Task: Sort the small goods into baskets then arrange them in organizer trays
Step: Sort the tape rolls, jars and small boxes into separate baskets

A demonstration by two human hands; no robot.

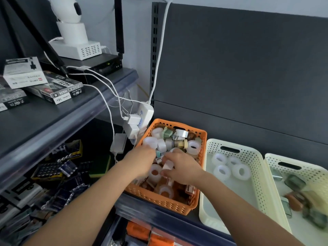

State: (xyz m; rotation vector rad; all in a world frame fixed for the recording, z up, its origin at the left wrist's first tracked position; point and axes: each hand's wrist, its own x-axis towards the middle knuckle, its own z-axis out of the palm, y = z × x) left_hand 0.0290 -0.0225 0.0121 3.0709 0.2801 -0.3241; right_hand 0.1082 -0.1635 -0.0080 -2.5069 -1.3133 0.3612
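Note:
An orange basket (160,201) on the shelf holds several tape rolls, clear, white and coloured. Both hands reach into it. My left hand (142,160) is down among the rolls, its fingertips hidden behind them. My right hand (182,168) pinches a small white tape roll (168,165) between thumb and fingers. To the right, a cream basket (257,189) holds several clear tape rolls (240,172). A second cream basket (312,171) at the far right holds green and brown rolls (295,182).
A white power strip (144,114) with plugs and cables hangs just left of the orange basket. The upper left shelf carries boxes (58,87), a router and a white camera (71,20). Battery packs (53,172) fill the lower left shelf. Orange items (140,231) lie below.

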